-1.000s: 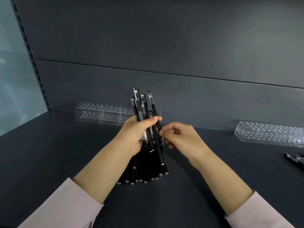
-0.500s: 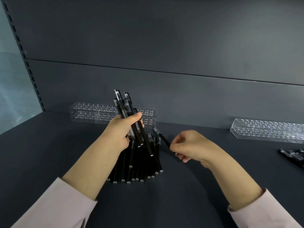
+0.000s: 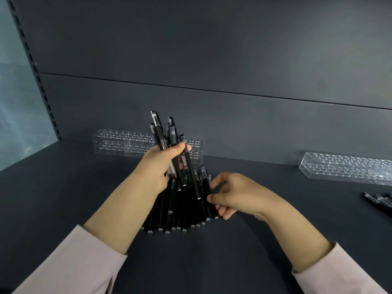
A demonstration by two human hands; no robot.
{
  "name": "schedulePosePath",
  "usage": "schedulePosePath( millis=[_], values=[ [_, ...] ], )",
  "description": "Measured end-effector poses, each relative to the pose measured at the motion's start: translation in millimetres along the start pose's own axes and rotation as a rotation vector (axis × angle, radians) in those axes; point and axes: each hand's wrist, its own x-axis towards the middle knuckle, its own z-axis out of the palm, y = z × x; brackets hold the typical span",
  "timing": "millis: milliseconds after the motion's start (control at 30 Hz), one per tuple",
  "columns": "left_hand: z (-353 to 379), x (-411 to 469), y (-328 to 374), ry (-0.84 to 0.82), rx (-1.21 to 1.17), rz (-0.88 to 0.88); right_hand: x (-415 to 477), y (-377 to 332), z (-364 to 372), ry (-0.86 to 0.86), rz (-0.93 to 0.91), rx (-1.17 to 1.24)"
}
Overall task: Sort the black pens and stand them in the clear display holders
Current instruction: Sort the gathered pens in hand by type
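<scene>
Left hand (image 3: pixel 158 168): raised off the surface, forearm coming up from lower left, back of the hand to the camera. Fingers and thumb clenched round a bundle of black pens (image 3: pixel 164 143). Bundle held roughly upright, tops leaning a little left, clear-capped ends fanned above the thumb, lower ends poking out below the palm.

Right hand (image 3: pixel 235 195): low, forearm coming in from lower right, wrist near the surface. Fingers curled inward, thumb on top. Thumb and fingertips sit against the rightmost pen (image 3: pixel 206 185) of the group lying below. Whether they have actually closed on it cannot be told.

Fan of pens (image 3: pixel 180 217): lies flat on the dark shelf (image 3: pixel 63 198), directly under the left hand and just left of the right hand. Near ends spread in a curved row towards the camera, far ends converging under the held bundle.

Pale pink sleeves (image 3: pixel 70 268) cover both forearms near the bottom edge.

Clear holder (image 3: pixel 123 143): against the back panel (image 3: pixel 212 60), behind the left hand, partly hidden by the bundle. Hole rows visible.

Second clear holder (image 3: pixel 343 170): far right, well apart from both hands, also near the back panel.

Loose pens (image 3: pixel 376 199): a few lying at the right edge, in front of the second holder.

Slotted upright (image 3: pixel 36 68) runs down the left side.
</scene>
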Motion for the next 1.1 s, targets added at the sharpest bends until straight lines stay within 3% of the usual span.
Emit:
schedulePosePath(
  millis=[467,667,767,1100],
  values=[
    [-1,4,-5,-0.012,0.033,0.02,2,2,-1,-0.027,0.03,0.156],
    [3,5,-9,-0.031,0.009,0.023,10,2,-1,0.204,-0.046,0.237],
    [7,1,-10,-0.06,-0.016,0.033,10,0,0,0.175,-0.09,0.33],
    [12,-3,-10,-0.116,-0.023,0.041,15,3,10,0.142,-0.153,0.312]
  ],
)
